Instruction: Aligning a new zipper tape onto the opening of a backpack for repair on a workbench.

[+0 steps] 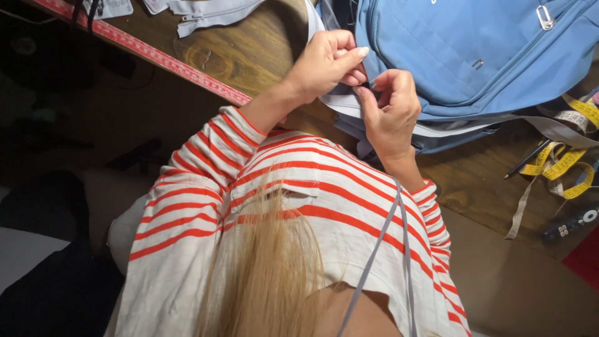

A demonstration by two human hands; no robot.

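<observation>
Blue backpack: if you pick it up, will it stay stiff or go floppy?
Probably floppy: the blue backpack lies slumped and creased on the wooden table. Likely light, since it looks flat and unstuffed. The grey strip pinched by the left hand and right hand would probably dangle.

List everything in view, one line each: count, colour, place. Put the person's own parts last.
backpack: one, light blue, on the table at top right, zips and a metal clip showing
grey strip: one, pale grey, along the backpack's lower edge, pinched by both hands
table: one, brown wood, across the top
ruler tape: one, red, fixed along the table's near edge
measuring tape: one, yellow, heaped at right
zipper piece: one, pale grey, top centre
pen: one, dark, beside the yellow tape
cord: one, grey, hanging over the striped shirt
striped shirt: one, white with red stripes
left hand: pinching the strip
right hand: pinching the strip
</observation>
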